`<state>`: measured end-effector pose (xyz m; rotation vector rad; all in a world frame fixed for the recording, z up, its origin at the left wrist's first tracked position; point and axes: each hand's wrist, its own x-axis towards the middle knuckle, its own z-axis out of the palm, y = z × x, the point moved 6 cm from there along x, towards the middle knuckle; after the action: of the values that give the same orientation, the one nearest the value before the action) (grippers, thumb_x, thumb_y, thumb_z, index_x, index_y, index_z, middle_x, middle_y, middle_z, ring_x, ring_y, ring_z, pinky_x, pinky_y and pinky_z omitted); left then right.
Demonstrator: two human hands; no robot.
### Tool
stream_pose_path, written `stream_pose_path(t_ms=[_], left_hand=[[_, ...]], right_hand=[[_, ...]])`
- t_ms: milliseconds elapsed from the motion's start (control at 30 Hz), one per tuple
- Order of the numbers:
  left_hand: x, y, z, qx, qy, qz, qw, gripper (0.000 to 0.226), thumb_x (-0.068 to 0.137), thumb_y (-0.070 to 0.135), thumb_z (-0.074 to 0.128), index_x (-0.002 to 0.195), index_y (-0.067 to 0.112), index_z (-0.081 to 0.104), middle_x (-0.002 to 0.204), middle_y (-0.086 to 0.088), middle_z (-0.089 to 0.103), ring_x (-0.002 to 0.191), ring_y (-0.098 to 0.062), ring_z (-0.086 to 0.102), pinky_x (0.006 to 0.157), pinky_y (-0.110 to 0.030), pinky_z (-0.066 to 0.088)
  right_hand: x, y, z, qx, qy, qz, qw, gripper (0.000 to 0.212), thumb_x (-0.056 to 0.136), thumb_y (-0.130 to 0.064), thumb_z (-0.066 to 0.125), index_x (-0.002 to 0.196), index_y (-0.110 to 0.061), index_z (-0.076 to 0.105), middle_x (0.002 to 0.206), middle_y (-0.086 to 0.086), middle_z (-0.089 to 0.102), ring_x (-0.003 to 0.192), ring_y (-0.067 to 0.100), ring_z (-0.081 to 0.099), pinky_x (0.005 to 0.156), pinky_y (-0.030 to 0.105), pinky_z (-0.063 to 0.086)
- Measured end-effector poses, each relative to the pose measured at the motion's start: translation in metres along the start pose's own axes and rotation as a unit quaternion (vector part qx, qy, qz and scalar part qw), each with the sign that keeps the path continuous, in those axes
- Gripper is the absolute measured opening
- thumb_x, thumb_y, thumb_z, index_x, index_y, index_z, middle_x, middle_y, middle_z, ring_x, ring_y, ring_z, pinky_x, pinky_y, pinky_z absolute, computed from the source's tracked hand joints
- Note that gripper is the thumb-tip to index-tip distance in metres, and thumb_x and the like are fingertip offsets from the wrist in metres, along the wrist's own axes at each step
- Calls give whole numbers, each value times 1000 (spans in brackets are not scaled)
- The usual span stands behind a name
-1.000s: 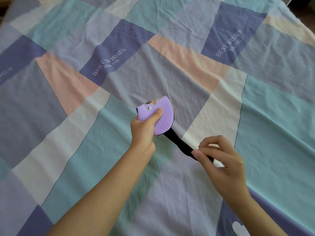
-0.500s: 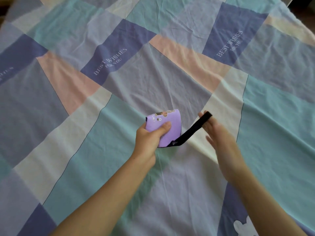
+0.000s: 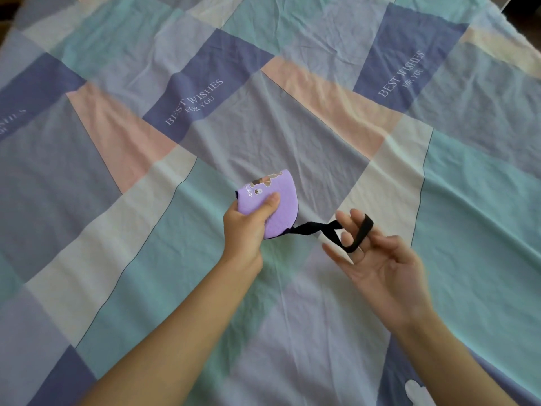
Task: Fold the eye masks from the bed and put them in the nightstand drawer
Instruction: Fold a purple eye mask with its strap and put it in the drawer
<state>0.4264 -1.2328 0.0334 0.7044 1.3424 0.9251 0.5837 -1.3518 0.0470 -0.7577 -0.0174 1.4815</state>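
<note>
Left hand (image 3: 247,222) grips folded mask (image 3: 270,205) above bed (image 3: 117,230), thumb pressed on top. Strap (image 3: 328,230) runs right from mask, looped over right hand's (image 3: 377,262) spread fingers (image 3: 355,219). Right hand nearer strap end; wrapping likely next

I see open bedsheet (image 3: 292,136) all round; only the taut strap (image 3: 310,228) spans the gap between hands.

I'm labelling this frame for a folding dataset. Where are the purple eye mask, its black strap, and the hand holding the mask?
purple eye mask (image 3: 282,197): head view, on its purple face beside the thumb.
black strap (image 3: 307,228): head view, on the stretch between mask and fingers.
left hand (image 3: 247,225): head view, on the back of the hand.
</note>
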Motion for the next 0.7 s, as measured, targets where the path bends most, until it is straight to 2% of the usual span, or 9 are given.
stream_pose_path(t_ms=[33,100,200,300,400,533,600,700], left_hand=[[-2,-1,1,-1,-4,0,1000,30,79,13,76,107,19,68,103,2,72,97,-16,68,93,-38,54],[-4,-1,6,-7,-23,7,1000,32,79,14,76,109,18,68,106,2,72,99,-14,67,93,-36,53],[-6,0,13,-21,-64,9,998,27,80,13,75,106,19,69,103,3,73,95,-11,68,87,-31,53],[-9,1,18,-7,-119,13,993,24,82,15,73,106,18,69,102,0,73,94,-13,68,88,-32,54],[-15,1,23,62,-191,36,979,26,80,18,74,106,16,69,100,-3,74,92,-16,69,83,-31,56],[-20,-2,24,97,-288,16,952,26,80,9,73,106,14,69,97,-4,73,89,-17,68,78,-28,56],[-25,-8,24,140,-344,-10,928,26,79,9,72,104,14,70,97,-3,73,89,-15,68,79,-26,55],[-35,-17,24,195,-402,-31,894,29,77,12,70,107,9,69,96,-4,73,89,-14,68,80,-26,54]], right_hand=[[2,2,0,0,23,-10,1000,39,83,-3,35,102,-10,69,113,8,70,79,18,71,95,40,50],[5,9,1,-51,51,-31,997,42,88,6,39,117,-16,59,124,1,66,91,20,72,89,32,54],[4,15,2,-167,71,-73,981,57,69,5,67,118,-24,61,127,-9,63,105,12,66,83,28,56],[4,17,8,-275,56,-112,953,63,59,3,79,111,-31,66,130,-14,60,110,8,62,82,34,57],[4,15,14,-311,45,-135,940,73,62,-10,81,128,-29,56,134,-9,58,126,13,52,88,44,54],[0,12,20,-347,32,-138,927,72,60,-18,81,128,-21,56,125,-1,64,116,21,60,76,43,58],[-1,11,17,-368,57,-144,917,70,58,-17,83,123,-26,58,120,-3,67,109,17,65,75,35,58],[1,10,17,-414,70,-141,896,53,57,-13,78,106,-28,64,97,-4,74,88,10,70,69,22,55]])
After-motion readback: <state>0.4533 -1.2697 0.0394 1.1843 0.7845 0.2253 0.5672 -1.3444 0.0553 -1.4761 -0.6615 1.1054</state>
